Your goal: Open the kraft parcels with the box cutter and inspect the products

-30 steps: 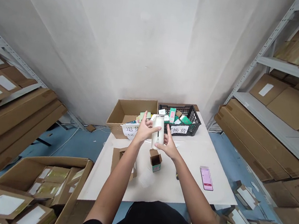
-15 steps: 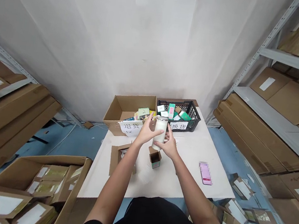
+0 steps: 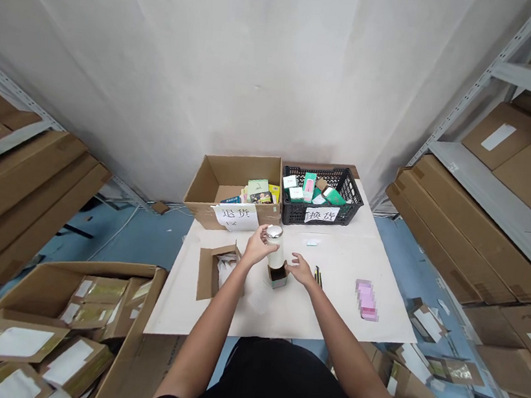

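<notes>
My left hand is wrapped round a white cylindrical jar with a shiny silver lid. The jar is slightly tilted, and its lower end is at the mouth of a small open carton standing on the table; how far it reaches inside is hard to tell. Just right of the carton, my right hand has its fingers apart and holds nothing. Its fingertips are close to the carton's upper edge, and whether they touch it I cannot tell. A black and yellow pen-like thing lies by my right wrist.
An opened shipping box lies left of my hands on the white table. At the back stand a cardboard box and a black plastic crate with small cartons. A pink, blurred-out phone-like object lies right. Shelves flank the table.
The jar has come down towards me to the small carton's mouth. My right hand has let go of the jar and moved to the carton's right side.
</notes>
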Tool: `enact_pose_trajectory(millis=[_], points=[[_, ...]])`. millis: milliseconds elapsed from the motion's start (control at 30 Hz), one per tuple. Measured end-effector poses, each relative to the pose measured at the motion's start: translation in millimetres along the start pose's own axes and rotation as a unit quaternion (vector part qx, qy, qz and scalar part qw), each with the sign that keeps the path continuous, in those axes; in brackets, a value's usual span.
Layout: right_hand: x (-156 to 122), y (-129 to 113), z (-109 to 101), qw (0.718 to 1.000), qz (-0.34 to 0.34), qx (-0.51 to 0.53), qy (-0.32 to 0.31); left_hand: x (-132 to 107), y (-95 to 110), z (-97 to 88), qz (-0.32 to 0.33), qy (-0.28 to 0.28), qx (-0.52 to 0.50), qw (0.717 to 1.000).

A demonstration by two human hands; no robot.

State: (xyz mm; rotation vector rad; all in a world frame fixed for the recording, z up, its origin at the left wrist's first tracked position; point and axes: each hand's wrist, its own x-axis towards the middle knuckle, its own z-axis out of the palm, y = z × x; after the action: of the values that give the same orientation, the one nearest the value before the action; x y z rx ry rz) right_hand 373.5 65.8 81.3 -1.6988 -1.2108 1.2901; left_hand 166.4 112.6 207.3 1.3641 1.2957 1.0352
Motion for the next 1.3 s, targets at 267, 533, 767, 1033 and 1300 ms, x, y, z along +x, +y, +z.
enact_pose_trajectory(millis=[267,533,767,1033,1300], points=[[9,27,34,0.995,0.013,-0.066,0.069,-12,-63,12.5,-0.053,-0.030,-0.075,0.995],[13,27,46,0.992,0.005,-0.057,0.109,-23,-82,14.7,-0.021,-0.050,-0.022,0.998],[20,24,35,0.988,0.011,-0.069,0.134,-17,-105,33.6,0.021,-0.012,0.122,0.992],[23,32,29,0.990,0.030,-0.062,0.126,-27,-136,42.1,-0.028,-0.102,0.211,0.972],[20,34,25,0.992,0.021,-0.021,0.123,-27,-152,31.5,-0.141,0.009,0.107,0.984]])
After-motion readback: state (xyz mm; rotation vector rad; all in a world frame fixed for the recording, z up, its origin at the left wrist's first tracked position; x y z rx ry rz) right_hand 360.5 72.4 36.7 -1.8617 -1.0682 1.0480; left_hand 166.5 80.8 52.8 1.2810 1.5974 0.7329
